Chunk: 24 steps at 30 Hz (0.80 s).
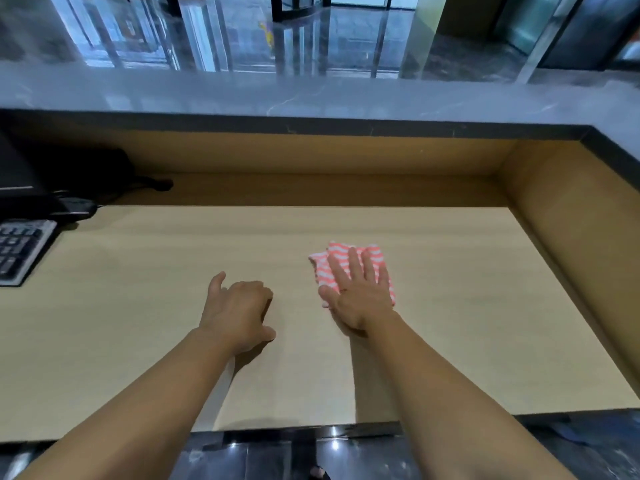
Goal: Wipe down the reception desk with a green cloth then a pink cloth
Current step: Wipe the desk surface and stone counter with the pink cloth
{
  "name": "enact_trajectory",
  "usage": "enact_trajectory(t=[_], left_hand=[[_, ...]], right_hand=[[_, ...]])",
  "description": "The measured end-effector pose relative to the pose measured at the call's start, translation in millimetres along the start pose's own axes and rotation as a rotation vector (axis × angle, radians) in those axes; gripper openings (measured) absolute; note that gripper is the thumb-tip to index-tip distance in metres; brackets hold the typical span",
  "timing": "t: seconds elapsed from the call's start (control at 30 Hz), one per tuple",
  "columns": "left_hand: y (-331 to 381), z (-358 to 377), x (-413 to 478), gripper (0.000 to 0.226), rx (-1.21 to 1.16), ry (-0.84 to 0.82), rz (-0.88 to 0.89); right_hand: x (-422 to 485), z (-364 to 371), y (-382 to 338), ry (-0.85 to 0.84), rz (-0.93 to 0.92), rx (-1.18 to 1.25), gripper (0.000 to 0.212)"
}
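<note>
The right hand (360,296) lies flat on the pink cloth (336,253), palm down, its fingers straight and spread, pressing the cloth rather than gripping it. The cloth is pink with white stripes and folded. It sits on the desk (138,323) right of centre, about midway between the near edge and the back wall, with its far edge and left side showing past the fingers. The left hand (239,310) rests on the bare wood just to the left, apart from the cloth. Its fingers are curled under into a loose fist, the thumb touches the surface, and nothing shows in its grasp. Both bare forearms reach in from the near edge. At the far left a keyboard (20,247) lies on the desk, with a dark monitor (14,168) and black cables behind it. A grey stone counter (311,95) runs along the top of the brown back wall and turns down the right side. Beyond it lies a glossy floor (346,36).
</note>
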<state>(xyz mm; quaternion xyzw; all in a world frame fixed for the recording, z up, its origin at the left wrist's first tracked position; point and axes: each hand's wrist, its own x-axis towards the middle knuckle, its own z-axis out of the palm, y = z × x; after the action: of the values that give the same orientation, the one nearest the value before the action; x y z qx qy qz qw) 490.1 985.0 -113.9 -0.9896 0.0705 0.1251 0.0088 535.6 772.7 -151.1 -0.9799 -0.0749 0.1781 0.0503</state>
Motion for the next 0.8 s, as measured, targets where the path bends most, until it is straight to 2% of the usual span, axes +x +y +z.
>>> enact_trajectory(t=[0.13,0.2,0.27,0.37,0.53,0.63,0.7,0.8], left_hand=[[6.6,-9.4,30.0,0.068,0.017,-0.037,0.003],[7.5,-14.2,42.6,0.078,0.017,-0.047,-0.001],[5.6,-17.9,52.9,0.085,0.014,-0.06,-0.006],[-0.9,-17.9,61.1,0.102,-0.036,-0.082,-0.048],[-18.7,-16.0,68.2,0.116,-0.12,-0.059,-0.123],[-29.8,-11.9,68.6,0.117,-0.148,-0.042,-0.133],[-34.0,-10.1,69.4,0.121,-0.156,-0.041,-0.127],[-32.7,-15.0,73.6,0.12,-0.102,-0.086,-0.103]], right_hand=[[14.2,-20.0,84.4,-0.001,0.226,0.046,0.065],[21.2,-27.4,108.9,-0.001,0.306,0.068,0.065],[31.0,-29.0,109.7,0.014,0.369,0.086,0.065],[46.1,-23.0,72.5,0.079,0.415,0.109,0.066],[66.0,-5.9,-33.4,0.145,0.185,0.037,0.067],[63.4,3.5,-87.4,0.089,-0.049,-0.022,0.065],[62.8,4.8,-101.1,0.048,-0.192,-0.063,0.065],[71.3,-2.7,-83.4,0.043,-0.283,-0.057,0.066]])
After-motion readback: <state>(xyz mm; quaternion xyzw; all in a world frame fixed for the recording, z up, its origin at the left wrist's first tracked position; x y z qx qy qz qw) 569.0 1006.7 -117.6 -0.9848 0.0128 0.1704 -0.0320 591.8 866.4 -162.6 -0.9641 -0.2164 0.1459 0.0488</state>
